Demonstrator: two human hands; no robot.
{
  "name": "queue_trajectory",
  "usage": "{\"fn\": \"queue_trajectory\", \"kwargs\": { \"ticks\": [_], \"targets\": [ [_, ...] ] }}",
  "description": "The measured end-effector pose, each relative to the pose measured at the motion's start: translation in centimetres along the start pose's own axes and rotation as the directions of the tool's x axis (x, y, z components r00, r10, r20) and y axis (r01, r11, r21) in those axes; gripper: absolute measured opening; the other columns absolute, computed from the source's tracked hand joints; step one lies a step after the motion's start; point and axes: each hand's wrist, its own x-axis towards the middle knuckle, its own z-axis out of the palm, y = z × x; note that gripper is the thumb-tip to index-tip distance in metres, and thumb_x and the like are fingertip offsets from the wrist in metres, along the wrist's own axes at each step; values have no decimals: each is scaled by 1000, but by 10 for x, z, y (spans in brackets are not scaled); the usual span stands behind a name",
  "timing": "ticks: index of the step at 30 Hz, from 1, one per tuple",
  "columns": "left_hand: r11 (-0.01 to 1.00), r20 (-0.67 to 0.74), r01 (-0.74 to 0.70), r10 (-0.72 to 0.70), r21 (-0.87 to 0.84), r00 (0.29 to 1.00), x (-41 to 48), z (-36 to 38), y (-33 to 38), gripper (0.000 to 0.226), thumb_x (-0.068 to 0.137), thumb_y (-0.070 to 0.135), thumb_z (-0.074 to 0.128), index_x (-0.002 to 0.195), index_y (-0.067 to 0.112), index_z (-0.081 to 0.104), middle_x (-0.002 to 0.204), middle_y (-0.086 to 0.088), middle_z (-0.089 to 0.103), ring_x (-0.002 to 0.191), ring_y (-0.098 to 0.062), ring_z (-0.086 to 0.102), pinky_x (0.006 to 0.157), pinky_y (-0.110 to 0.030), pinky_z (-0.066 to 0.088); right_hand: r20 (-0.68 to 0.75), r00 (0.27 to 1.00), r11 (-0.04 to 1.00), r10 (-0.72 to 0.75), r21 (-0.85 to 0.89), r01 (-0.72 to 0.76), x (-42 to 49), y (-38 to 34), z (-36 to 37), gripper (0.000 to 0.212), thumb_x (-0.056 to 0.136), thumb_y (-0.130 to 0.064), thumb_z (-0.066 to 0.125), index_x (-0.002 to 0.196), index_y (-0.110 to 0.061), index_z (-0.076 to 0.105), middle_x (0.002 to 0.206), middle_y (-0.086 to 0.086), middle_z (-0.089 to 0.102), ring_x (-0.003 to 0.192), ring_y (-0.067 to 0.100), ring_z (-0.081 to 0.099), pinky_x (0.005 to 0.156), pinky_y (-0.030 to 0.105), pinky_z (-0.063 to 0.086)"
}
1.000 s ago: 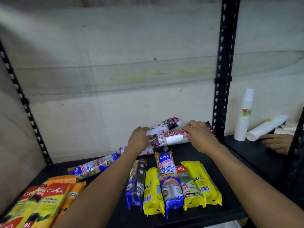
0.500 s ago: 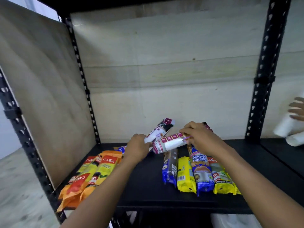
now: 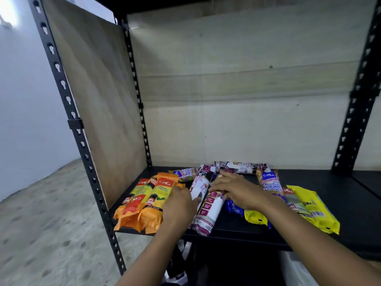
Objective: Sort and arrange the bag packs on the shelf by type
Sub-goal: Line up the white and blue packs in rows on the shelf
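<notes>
I'm looking down at the black shelf [image 3: 340, 182], with bag packs spread across it. My left hand [image 3: 179, 205] sits at the front, just right of the orange packs [image 3: 148, 199], which lie side by side against the left edge beside the plywood side panel [image 3: 99, 100]. Its fingertips touch the left maroon-and-white pack [image 3: 199, 185], but the back of the hand hides the fingers, so I cannot tell whether they are clamped on it. My right hand [image 3: 233, 188] is over the middle of the shelf, fingers curled and pinching the upper part of the right maroon-and-white pack [image 3: 208, 211]. That pack lies lengthwise, its near end reaching the front lip. The 2 maroon-and-white packs are side by side, touching, between the orange group and the rest. To the right I see the blue Singlet Handle pack [image 3: 270, 184], a small yellow pack [image 3: 254, 216] partly under my right wrist, and a big yellow pack [image 3: 311, 205] further right. At the back, 1 more white pack [image 3: 239, 167] lies crosswise near the wall.
</notes>
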Motion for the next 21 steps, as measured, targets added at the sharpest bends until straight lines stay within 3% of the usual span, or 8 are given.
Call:
{"fn": "queue_trajectory", "kwargs": {
  "ticks": [6,13,16,19,21],
  "targets": [
    [999,26,18,-19,51,999,-8,6,-5,54,93,62,52,111,12,61,121,-7,58,100,-24,62,76,-35,51,29,999,999,31,18,-31,13,-9,10,59,95,-6,54,132,-52,54,144,-33,43,129,13,34,104,41,36],
    [998,21,46,-47,32,999,-8,11,-10,52,93,64,52,103,13,60,109,-4,59,87,-20,58,66,-31,47,117,988,961,104,245,-130,20,-11,13,53,97,-3,50,133,-40,59,148,-16,46,129,15,41,94,27,37],
    [999,-4,47,-47,1,999,-11,15,-17,56,93,68,46,105,15,60,109,-2,60,83,-18,56,65,-32,49,-14,977,905,214,380,-192,10,-9,7,42,100,-10,49,131,-36,60,143,-9,51,120,9,49,84,20,40],
    [997,-87,-4,-2,-75,996,-19,20,-21,56,97,63,41,125,18,58,123,-4,60,100,-23,64,68,-30,49,-247,917,903,312,376,-206,-12,-15,4,30,100,-17,52,124,-32,64,124,-8,58,106,9,54,79,22,41],
    [988,-159,-58,35,-141,987,-27,23,-22,49,100,53,44,133,18,55,130,-4,57,107,-22,62,68,-25,42,-310,897,897,315,406,-174,-28,-30,11,27,98,-22,56,121,-34,64,114,-12,58,98,3,55,75,17,40]
  ]
}}
